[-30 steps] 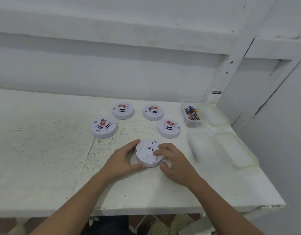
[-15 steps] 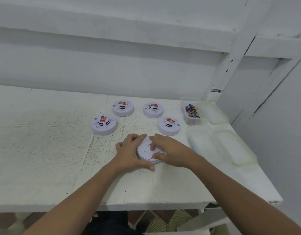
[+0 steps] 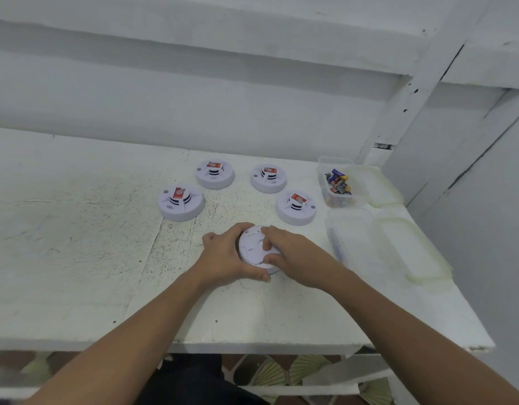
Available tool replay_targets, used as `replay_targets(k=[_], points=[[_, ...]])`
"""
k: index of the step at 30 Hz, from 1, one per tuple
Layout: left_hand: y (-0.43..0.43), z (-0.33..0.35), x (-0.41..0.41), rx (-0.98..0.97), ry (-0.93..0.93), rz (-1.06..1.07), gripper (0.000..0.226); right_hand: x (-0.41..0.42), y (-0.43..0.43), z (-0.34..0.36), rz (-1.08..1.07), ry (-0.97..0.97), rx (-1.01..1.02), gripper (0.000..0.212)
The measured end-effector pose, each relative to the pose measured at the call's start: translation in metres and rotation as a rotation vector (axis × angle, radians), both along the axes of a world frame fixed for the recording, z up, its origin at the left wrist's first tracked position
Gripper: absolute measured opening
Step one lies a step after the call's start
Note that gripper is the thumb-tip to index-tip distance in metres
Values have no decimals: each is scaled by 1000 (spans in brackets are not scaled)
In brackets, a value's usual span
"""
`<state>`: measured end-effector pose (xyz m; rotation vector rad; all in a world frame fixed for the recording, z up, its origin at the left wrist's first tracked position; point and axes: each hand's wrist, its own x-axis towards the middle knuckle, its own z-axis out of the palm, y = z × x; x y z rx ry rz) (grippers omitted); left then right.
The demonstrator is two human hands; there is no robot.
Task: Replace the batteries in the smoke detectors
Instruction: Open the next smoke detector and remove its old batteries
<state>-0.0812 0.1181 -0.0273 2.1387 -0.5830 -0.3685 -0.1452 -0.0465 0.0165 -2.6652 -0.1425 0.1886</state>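
Note:
A white round smoke detector (image 3: 253, 249) lies upside down near the middle of the white table (image 3: 77, 258). My left hand (image 3: 226, 257) grips its left rim, thumb curled along the near edge. My right hand (image 3: 293, 255) lies over its right half, fingers curled on the back and thumb at the near rim. Several more detectors stand face up behind it, each with a red label: one at the left (image 3: 180, 202), two further back (image 3: 215, 173) (image 3: 268, 178), one at the right (image 3: 296, 208). A clear tub of batteries (image 3: 337, 184) stands at the back right.
A second clear tub (image 3: 350, 238) holding something blue sits right of my right hand. Two clear lids (image 3: 378, 185) (image 3: 413, 249) lie by the tubs near the table's right edge. A white wall runs behind the table. Patterned floor shows under the front edge.
My hands have closed further round the upturned detector; my right hand moved over its back and now hides the opening that showed a second ago. The view dipped slightly.

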Motion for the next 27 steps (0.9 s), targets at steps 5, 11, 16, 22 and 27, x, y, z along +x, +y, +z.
replay_targets(k=[5,11,16,22,27], points=[[-2,-1,2,0,29,6,93,2,-4,-4,-12,15,58,12],[-3,-3,8,17,47,-15,96,8,-9,-7,15,39,65,8],[-4,-1,11,43,52,-56,90,11,-12,-8,64,-7,19,11],[-7,-3,9,31,74,-92,83,18,-21,4,174,9,-185,57],[-17,2,2,1,23,-149,85,19,-29,15,172,30,-300,64]])
